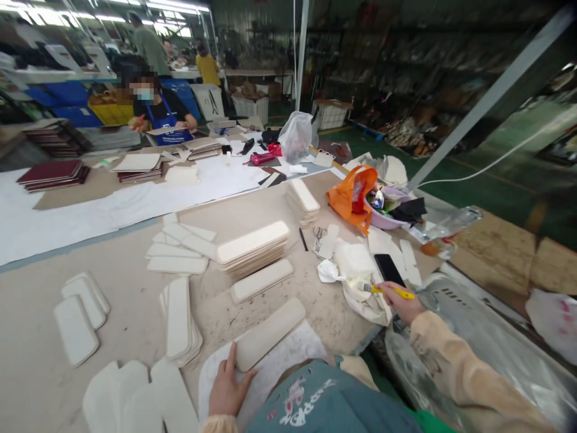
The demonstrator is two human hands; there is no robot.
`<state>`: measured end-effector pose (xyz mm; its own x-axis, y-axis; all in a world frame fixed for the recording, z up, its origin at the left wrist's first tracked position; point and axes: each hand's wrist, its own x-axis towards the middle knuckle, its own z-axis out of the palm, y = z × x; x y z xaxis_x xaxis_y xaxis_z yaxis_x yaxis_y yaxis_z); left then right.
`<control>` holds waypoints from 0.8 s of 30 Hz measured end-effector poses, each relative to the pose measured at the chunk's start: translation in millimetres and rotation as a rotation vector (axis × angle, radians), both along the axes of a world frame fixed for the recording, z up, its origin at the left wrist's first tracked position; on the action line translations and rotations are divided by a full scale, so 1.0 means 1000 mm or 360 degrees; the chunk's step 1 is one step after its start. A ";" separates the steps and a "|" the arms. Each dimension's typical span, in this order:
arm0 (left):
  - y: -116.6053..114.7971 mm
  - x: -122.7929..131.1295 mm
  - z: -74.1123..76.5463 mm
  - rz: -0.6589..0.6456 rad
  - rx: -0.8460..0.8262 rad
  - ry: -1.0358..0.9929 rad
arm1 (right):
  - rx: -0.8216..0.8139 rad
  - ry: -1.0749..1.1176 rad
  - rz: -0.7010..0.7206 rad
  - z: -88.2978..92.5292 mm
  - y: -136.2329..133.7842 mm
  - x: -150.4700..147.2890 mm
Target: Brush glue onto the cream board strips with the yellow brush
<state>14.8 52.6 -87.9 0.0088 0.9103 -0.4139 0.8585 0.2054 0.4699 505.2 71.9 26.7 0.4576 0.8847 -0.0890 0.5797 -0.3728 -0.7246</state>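
Note:
My left hand rests at the near end of a long cream padded strip, thumb and fingers closed round its end. The strip lies on a white sheet at the table's near edge. My right hand is out to the right, pinching a yellow-handled brush that points left over a crumpled white cloth. A black phone lies just beyond that hand.
Stacks of cream strips and loose flat pieces cover the beige table. Scissors, an orange bag and a pink bowl sit at the right. A masked person works at the far side.

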 end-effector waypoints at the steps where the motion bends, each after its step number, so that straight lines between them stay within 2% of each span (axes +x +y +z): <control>1: 0.000 0.000 0.000 0.0008 0.0005 -0.0014 | -0.0044 0.0010 0.0007 0.000 -0.002 0.008; 5: -0.004 -0.002 0.001 0.0081 0.0011 -0.0128 | -0.0262 -0.0112 0.0047 0.000 -0.002 0.019; 8: -0.014 -0.003 -0.004 0.0200 0.0068 -0.0192 | -0.0330 -0.0165 0.0079 -0.003 0.002 0.019; 13: -0.034 -0.004 -0.014 0.0408 0.0132 -0.0314 | -0.0225 -0.0166 0.0194 -0.026 0.011 0.020; 18: -0.045 -0.001 -0.013 0.0568 0.0078 -0.0424 | -0.0194 -0.0219 0.0283 -0.046 0.020 0.025; 24: -0.052 0.012 -0.008 0.0637 0.0111 -0.0377 | -0.0247 0.0012 0.0258 -0.033 0.016 0.043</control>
<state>26.6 0.5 -95.6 -0.2618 0.8868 -0.3809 0.5854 0.4597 0.6679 548.6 88.2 -6.0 0.3092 0.9220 -0.2329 0.6358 -0.3826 -0.6703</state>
